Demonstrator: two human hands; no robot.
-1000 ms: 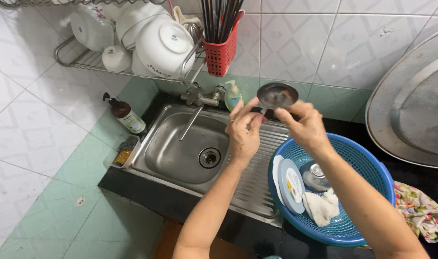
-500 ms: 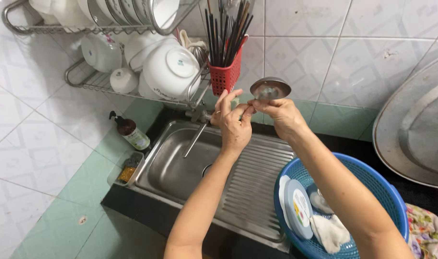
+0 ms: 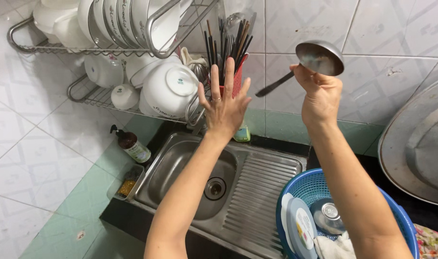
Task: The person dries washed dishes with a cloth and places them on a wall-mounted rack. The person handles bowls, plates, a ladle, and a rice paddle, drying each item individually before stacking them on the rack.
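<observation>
My right hand [image 3: 318, 98] is raised in front of the tiled wall and grips a steel ladle [image 3: 319, 57] near its bowl, the dark handle pointing left and down. To its left my left hand [image 3: 223, 103] is lifted with fingers spread, holding nothing, just in front of a red utensil holder [image 3: 238, 72] full of chopsticks and utensils. Both hands are above the steel sink [image 3: 195, 172].
A wire dish rack [image 3: 104, 48] with white bowls and plates hangs on the wall at upper left. A blue basket [image 3: 319, 184] with lids, a small steel bowl and a cloth sits on the drainboard. A brown pump bottle [image 3: 131, 145] stands left of the sink; a large steel tray [image 3: 420, 153] leans at right.
Both hands have risen toward the utensil holder. My left hand let go of the ladle and spread its fingers; the right hand now holds the ladle alone, higher up.
</observation>
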